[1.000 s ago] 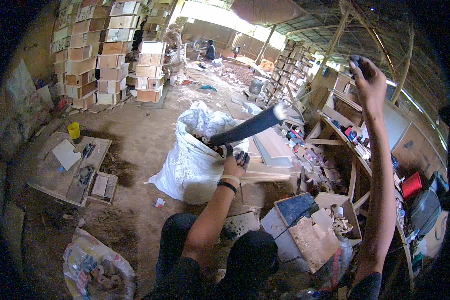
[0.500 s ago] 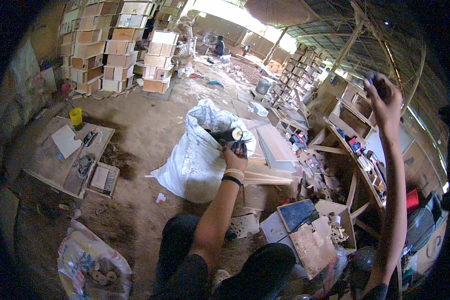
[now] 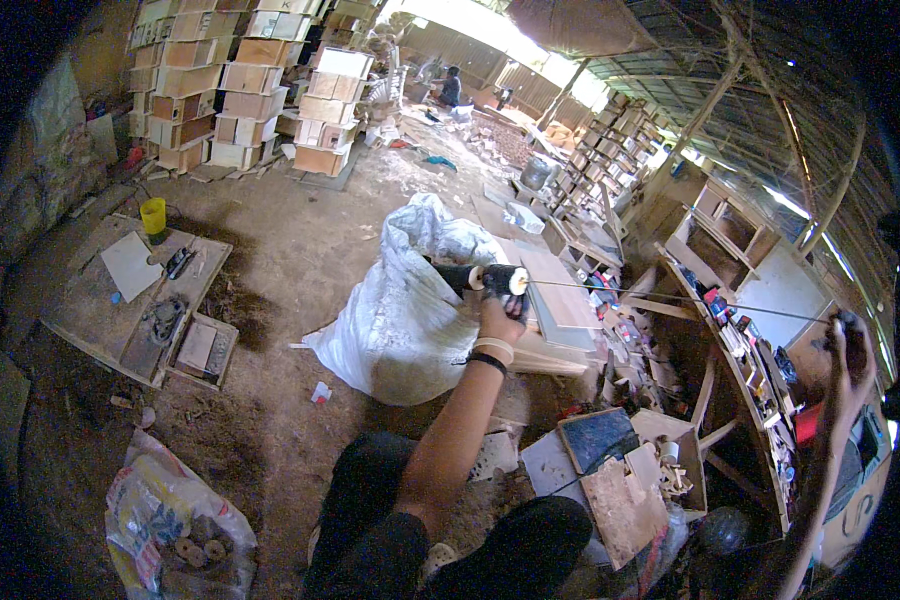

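My left hand [image 3: 503,318] is closed round a black cylinder [image 3: 497,278] with a pale round end. Behind it, a second dark cylinder [image 3: 452,272] reaches back into the mouth of a white woven sack [image 3: 400,325]. From the pale end, a thin dark cord or wire [image 3: 670,296] runs taut to the right. Its far end is at my right hand [image 3: 850,362], whose fingers are pinched on it well out to the side. The sack stands on the dirt floor just beyond my knees.
Flat boards [image 3: 560,290] lie right of the sack. A cluttered wooden bench [image 3: 740,345] runs along the right, near a box of wood scraps [image 3: 695,445]. A low table [image 3: 110,330] stands left, a plastic bag [image 3: 175,520] front left. Another person [image 3: 451,88] sits far off.
My right hand has swung down and farther right, and the cord now shows stretched between the hands. My left hand has shifted slightly right, with more of the black cylinder showing.
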A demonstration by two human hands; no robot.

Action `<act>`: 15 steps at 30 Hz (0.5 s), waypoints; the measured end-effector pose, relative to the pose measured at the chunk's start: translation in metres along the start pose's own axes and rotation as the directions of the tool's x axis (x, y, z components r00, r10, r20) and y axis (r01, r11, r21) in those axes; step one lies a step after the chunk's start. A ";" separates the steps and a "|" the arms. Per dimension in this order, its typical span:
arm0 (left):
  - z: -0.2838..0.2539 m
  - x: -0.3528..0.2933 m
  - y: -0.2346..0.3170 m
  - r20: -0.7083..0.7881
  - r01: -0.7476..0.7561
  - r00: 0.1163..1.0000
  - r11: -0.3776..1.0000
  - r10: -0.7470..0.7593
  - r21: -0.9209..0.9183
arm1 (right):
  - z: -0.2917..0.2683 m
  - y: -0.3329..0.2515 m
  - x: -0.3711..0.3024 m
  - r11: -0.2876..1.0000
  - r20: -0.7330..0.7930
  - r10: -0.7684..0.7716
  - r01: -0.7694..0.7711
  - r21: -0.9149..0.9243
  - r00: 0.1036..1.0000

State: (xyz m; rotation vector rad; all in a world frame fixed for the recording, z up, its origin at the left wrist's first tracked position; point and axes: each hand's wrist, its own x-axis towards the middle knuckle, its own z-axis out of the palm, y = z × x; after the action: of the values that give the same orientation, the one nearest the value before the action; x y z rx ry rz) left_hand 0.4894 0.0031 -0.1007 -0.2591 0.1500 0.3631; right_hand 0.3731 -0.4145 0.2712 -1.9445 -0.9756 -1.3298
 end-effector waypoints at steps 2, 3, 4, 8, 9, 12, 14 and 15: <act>0.009 -0.015 -0.014 0.019 0.011 1.000 0.999 -0.012 0.038 | -0.024 0.000 0.000 0.990 -0.032 0.063 -0.067 -0.126 0.997; 0.013 -0.021 -0.019 0.037 0.045 0.998 0.994 -0.049 0.102 | -0.031 -0.003 -0.001 0.979 -0.117 0.090 -0.109 -0.170 0.989; 0.019 -0.027 -0.027 -0.024 0.056 0.998 0.993 -0.054 0.100 | -0.036 -0.008 -0.002 0.980 -0.180 0.184 -0.195 -0.042 0.966; 0.036 -0.048 -0.049 -0.002 0.136 0.991 0.991 -0.136 -0.012 | -0.053 -0.041 0.000 0.997 -0.033 0.058 -0.060 -0.047 0.998; 0.038 -0.052 -0.053 0.066 0.132 0.989 0.991 -0.131 -0.014 | -0.056 -0.047 -0.001 0.999 -0.056 0.049 -0.048 0.015 0.997; 0.044 -0.060 -0.059 0.114 0.186 0.976 0.982 -0.187 0.021 | -0.068 -0.057 0.001 0.792 -0.166 0.567 -0.479 0.377 0.807; 0.047 -0.062 -0.065 0.136 0.168 0.976 0.985 -0.171 0.035 | -0.076 -0.053 -0.005 0.944 -0.167 0.324 -0.329 -0.001 0.931; 0.048 -0.063 -0.069 0.136 0.153 0.978 0.987 -0.158 0.043 | -0.080 -0.049 -0.008 0.939 -0.189 0.342 -0.344 0.023 0.921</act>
State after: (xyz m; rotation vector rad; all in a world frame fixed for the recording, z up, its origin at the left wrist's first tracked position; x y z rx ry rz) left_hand 0.4614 -0.0662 -0.0273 -0.2110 -0.0017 0.2217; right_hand 0.2891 -0.4522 0.2931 -1.8497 -0.5063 -1.2865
